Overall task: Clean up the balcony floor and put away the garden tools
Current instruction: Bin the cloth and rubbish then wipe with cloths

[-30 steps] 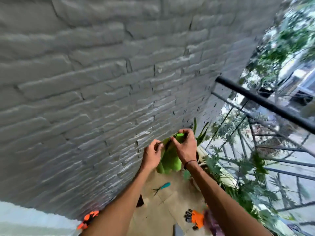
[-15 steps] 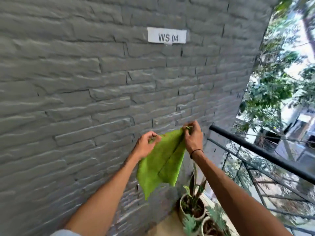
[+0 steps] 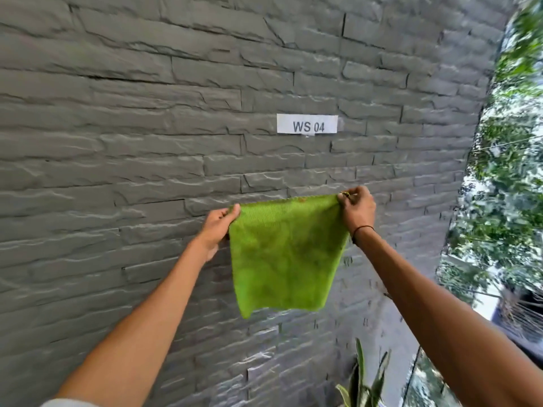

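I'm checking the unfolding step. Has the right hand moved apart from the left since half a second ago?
Yes. The right hand now sits right of the WS 04 label, stretching the green cloth flat.

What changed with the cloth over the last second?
The green cloth went from bunched, to half folded, to spread flat as the left hand and right hand moved apart. View tilted up from the floor to the WS 04 label. Both hands pinch the top corners throughout.

A green cloth [image 3: 283,254] hangs spread flat before the grey brick wall [image 3: 147,142], pinched at both top corners.
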